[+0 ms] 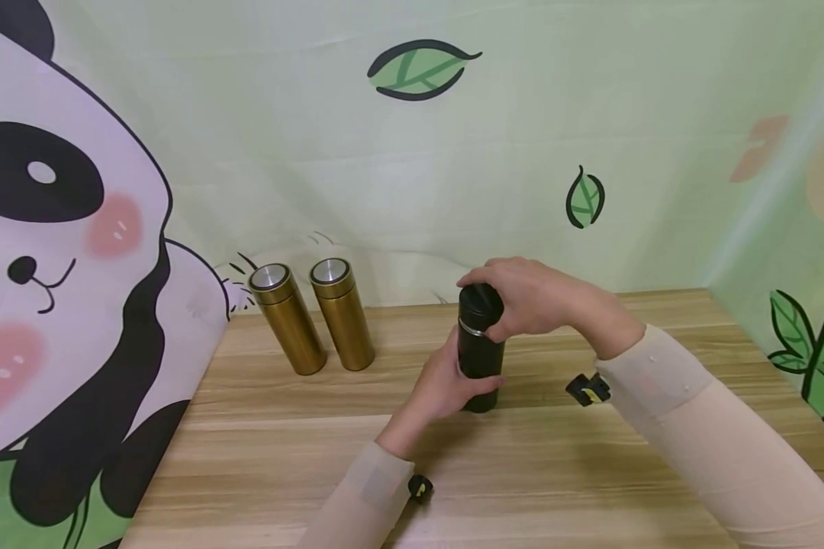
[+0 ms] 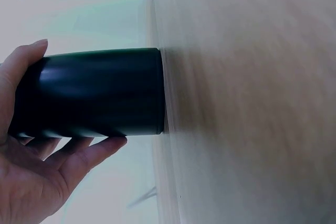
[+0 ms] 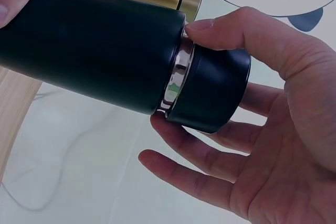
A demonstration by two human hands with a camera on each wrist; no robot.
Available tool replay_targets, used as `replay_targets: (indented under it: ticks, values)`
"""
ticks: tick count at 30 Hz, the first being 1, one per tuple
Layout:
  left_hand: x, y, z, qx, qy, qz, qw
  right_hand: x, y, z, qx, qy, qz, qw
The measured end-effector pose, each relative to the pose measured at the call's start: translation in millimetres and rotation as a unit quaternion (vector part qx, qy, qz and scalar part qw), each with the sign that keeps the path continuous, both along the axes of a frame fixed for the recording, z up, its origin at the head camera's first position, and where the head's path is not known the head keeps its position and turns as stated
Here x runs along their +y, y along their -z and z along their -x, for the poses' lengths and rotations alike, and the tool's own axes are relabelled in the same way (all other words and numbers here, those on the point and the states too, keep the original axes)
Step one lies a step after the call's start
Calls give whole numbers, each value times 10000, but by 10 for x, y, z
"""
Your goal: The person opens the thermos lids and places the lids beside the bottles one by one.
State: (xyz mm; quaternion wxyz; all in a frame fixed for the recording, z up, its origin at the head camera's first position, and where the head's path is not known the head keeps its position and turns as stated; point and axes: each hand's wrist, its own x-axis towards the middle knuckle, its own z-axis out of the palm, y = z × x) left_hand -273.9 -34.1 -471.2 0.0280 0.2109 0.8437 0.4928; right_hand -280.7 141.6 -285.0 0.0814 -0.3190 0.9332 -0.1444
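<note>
A black thermos bottle [image 1: 479, 355] stands upright, its base at the wooden tabletop in the left wrist view. My left hand [image 1: 442, 383] grips its body, the thumb on one side and the fingers round the other. With thumb and fingers, my right hand [image 1: 532, 296] holds the black lid [image 3: 216, 88] from the side and above. Between lid and body, a shiny silver neck ring [image 3: 178, 73] shows in the right wrist view; whether the lid is loose I cannot tell.
Two gold thermos bottles, a left one [image 1: 291, 328] and a right one [image 1: 346, 324], stand upright with silver-topped lids at the back left of the table [image 1: 261, 457]. A cloth backdrop [image 1: 247, 114] with a panda and leaves hangs behind.
</note>
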Motion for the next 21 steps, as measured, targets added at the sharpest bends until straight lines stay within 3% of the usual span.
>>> replay_targets:
  ticks: [21]
  values:
    - [8,-10,-9,21,-58,73,10000,29,-52,-24,128,-122,95,9998]
